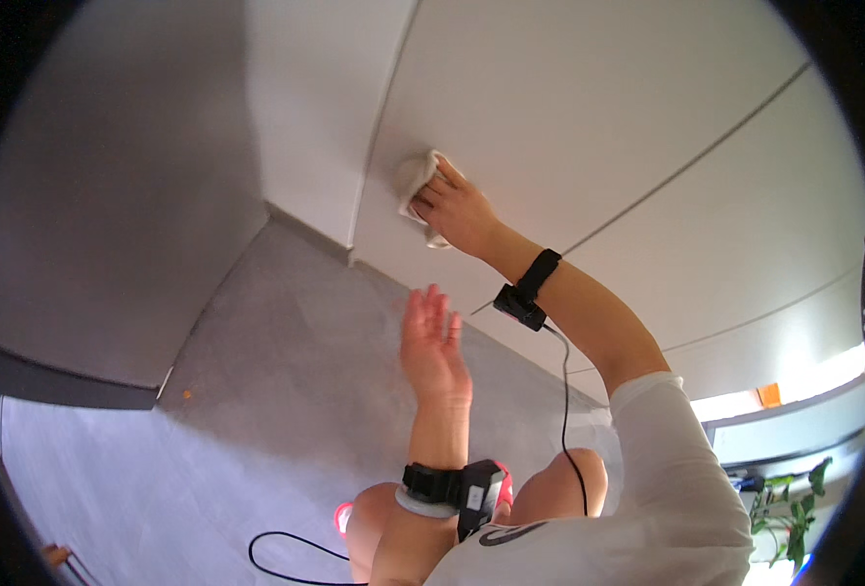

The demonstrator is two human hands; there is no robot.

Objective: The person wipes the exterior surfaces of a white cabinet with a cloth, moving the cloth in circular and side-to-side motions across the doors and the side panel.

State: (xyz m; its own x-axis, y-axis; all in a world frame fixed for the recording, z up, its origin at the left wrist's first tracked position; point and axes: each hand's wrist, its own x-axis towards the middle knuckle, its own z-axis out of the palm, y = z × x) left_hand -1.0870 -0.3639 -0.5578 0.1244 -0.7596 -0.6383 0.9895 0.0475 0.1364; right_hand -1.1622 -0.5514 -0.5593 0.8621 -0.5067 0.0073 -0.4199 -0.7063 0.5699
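Observation:
A crumpled off-white cloth [419, 176] is pressed flat against a pale cabinet panel [520, 110], close to the panel's left edge. My right hand [458, 212] lies over this cloth with fingers spread across it, and part of the cloth hangs out below the palm. Lower down, my left hand [436, 348] is raised above the floor, palm turned up and fingers loosely extended. It holds nothing and appears apart from the cabinet. Both wrists wear black strapped devices; the right one [522, 306] has a cable running down from it.
The grey floor [293, 329] meets a low baseboard [308, 231] at the corner. A dark grey panel [124, 183] rises on the left. A small orange speck [187, 394] is on the floor. My knees [560, 487] are bent below; a cable loop [286, 535] and a leafy plant [795, 513] flank them.

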